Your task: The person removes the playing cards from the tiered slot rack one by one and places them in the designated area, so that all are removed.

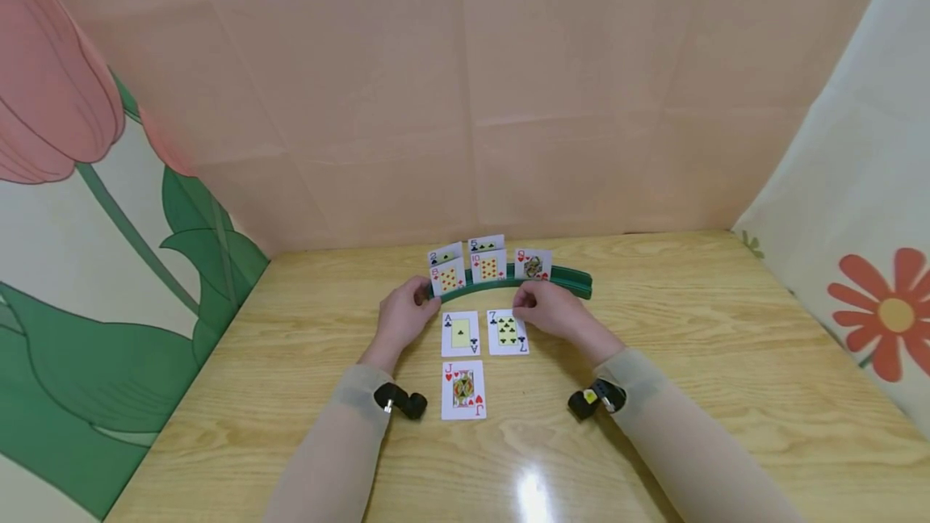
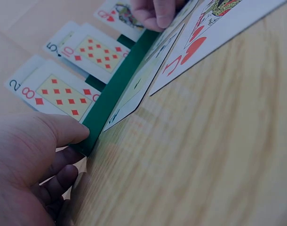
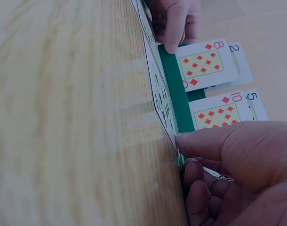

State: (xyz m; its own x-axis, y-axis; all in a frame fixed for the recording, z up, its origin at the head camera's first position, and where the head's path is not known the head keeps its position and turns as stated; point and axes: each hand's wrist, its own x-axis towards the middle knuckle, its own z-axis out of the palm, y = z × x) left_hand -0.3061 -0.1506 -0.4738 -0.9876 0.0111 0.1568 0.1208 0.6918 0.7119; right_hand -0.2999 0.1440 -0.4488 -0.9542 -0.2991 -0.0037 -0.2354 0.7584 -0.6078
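A curved green card holder (image 1: 479, 287) stands on the table with several playing cards upright in it. In front are the eight of diamonds (image 1: 447, 276), ten of diamonds (image 1: 489, 265) and queen of hearts (image 1: 534, 265); behind stand the two (image 1: 445, 253) and five of clubs (image 1: 487, 244). My left hand (image 1: 404, 313) grips the holder's left end, thumb (image 2: 75, 133) on its front. Below the queen, my right hand (image 1: 555, 309) pinches the top right corner of the seven of clubs (image 1: 506, 332), which lies face up; its fingertips partly hide that corner.
Left of the seven lies the ace of clubs (image 1: 461, 334) face up. Nearer me is the jack of hearts (image 1: 463, 391). A pink cloth (image 1: 465, 103) hangs behind the wooden table (image 1: 254, 394), with flower-printed cloths at both sides.
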